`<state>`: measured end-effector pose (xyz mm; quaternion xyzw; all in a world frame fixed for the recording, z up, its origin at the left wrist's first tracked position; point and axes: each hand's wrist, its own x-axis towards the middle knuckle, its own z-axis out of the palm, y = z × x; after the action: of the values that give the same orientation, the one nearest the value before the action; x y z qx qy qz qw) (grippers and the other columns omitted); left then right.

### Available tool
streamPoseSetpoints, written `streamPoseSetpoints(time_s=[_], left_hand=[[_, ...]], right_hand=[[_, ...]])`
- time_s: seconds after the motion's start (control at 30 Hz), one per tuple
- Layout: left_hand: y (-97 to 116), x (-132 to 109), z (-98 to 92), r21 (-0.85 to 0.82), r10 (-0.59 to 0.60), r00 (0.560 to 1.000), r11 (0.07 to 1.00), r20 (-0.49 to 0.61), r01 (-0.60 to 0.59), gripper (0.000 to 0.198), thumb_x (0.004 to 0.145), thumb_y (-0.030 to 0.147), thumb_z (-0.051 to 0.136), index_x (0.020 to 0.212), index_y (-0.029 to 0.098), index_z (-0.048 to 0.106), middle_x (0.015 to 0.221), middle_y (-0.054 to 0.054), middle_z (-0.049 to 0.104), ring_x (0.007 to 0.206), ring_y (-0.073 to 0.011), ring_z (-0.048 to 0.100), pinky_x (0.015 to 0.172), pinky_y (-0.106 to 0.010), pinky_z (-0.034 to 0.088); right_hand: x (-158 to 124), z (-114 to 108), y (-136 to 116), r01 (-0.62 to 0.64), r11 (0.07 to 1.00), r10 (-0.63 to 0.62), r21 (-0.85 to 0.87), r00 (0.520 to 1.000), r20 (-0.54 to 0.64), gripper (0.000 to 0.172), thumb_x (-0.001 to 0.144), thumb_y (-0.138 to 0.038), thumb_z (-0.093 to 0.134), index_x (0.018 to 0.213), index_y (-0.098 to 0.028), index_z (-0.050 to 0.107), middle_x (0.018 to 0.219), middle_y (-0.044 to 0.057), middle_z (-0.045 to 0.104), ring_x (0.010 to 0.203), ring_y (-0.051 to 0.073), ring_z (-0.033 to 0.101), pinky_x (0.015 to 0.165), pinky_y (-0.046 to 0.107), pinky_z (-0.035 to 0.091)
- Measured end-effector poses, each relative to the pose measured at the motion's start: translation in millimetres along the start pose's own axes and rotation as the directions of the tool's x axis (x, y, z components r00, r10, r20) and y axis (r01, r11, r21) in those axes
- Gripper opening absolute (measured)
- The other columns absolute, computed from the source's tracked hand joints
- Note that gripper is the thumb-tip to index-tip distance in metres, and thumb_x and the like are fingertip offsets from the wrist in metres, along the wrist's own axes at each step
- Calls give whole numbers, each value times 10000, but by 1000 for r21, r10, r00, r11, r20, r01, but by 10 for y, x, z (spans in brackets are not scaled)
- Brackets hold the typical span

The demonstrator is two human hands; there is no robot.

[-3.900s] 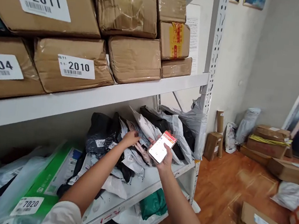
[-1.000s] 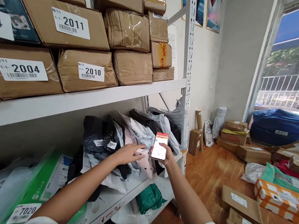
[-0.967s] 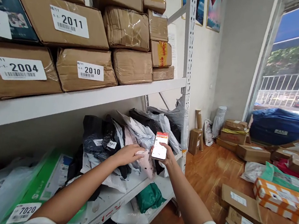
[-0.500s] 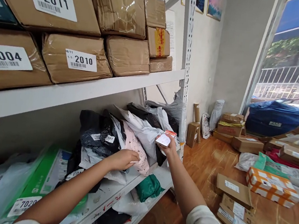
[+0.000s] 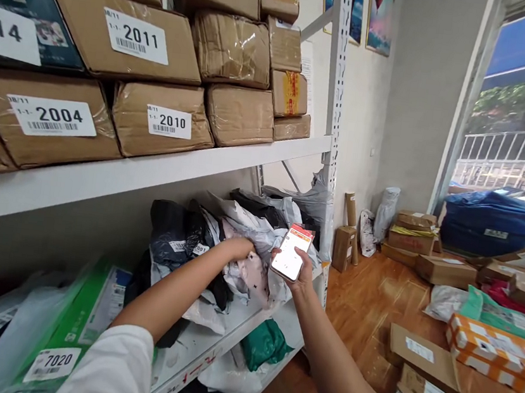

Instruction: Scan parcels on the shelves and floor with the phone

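My right hand [image 5: 302, 271] holds a smartphone [image 5: 291, 254] with its lit screen facing me and the thumb over the glass. Among the soft parcels on the lower shelf, my left hand [image 5: 239, 249] is closed at the upper part of a pink mailing bag [image 5: 255, 277]; its fingertips are partly hidden. Black mailing bags [image 5: 167, 229] with number labels lean to the left of that hand. Grey-white mailing bags [image 5: 232, 210] stand behind it and to its right.
Taped cartons [image 5: 164, 122] with number labels fill the upper shelf [image 5: 229, 157]. At lower left lies a green package [image 5: 58, 340] marked 7020. A green bag [image 5: 266, 345] sits on the shelf below. Boxes [image 5: 424, 357] are spread over the floor at right, near a large blue bag [image 5: 498, 222].
My left hand has moved up and deeper among the bags, and the pink bag is more crumpled. The phone now stands more upright, its screen facing me. The view has shifted left and up.
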<state>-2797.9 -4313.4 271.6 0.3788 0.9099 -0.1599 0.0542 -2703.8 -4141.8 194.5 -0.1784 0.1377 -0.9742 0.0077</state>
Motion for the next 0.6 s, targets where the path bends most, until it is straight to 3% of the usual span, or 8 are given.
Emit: streamPoseSetpoints(time_s=[0.1, 0.17, 0.3, 0.37, 0.5, 0.6], left_hand=[[-233, 51, -79, -28, -119, 987, 993, -112, 116, 274, 925, 273, 535, 1136, 125, 627, 1201, -136, 631, 1099, -226, 597, 968, -433, 453], [-283, 1, -52, -58, -162, 978, 986, -133, 156, 298, 899, 275, 552, 1143, 130, 642, 1179, -166, 644, 1108, -260, 597, 968, -417, 443], [-174, -100, 120, -125, -138, 990, 983, -33, 133, 497, 620, 312, 800, 1102, 254, 696, 1130, -78, 695, 1062, -292, 622, 945, -384, 455], [-99, -48, 179, -133, -177, 984, 975, 9, 176, 616, 524, 342, 852, 1115, 275, 692, 1164, -91, 683, 1094, -341, 603, 970, -480, 430], [-46, 208, 186, -120, -346, 937, 929, 54, 350, 715, 469, 355, 897, 1127, 174, 686, 1183, -243, 641, 1108, -454, 570, 933, -648, 385], [-81, 333, 184, -120, -428, 903, 894, 50, 431, 793, 450, 331, 921, 1180, 174, 653, 1269, -269, 582, 1180, -502, 502, 951, -751, 258]], right_hand=[[-29, 140, -109, 22, 1000, -22, -10, 999, 30, 371, 678, -230, 671, 1034, -243, 566, 812, 5, 631, 727, 216, 629, 695, 395, 560], [-50, 200, -171, 38, 999, -37, -22, 998, 44, 374, 680, -238, 650, 1045, -243, 566, 815, 17, 621, 742, 219, 625, 703, 393, 555], [-118, 243, -232, 42, 997, -38, -59, 997, 63, 388, 662, -272, 628, 1043, -242, 563, 807, 42, 600, 763, 252, 619, 690, 433, 552], [-163, 235, -208, 23, 996, -18, -82, 998, 64, 411, 642, -286, 637, 1043, -243, 560, 801, 46, 591, 770, 267, 617, 682, 450, 550], [-272, 215, -138, -15, 992, 20, -129, 999, 38, 457, 607, -300, 651, 1048, -233, 555, 788, 51, 573, 802, 291, 613, 677, 456, 544], [-401, 239, -199, -25, 989, 27, -145, 1000, 15, 509, 583, -318, 662, 1071, -236, 543, 783, 44, 556, 784, 282, 598, 649, 436, 537]])
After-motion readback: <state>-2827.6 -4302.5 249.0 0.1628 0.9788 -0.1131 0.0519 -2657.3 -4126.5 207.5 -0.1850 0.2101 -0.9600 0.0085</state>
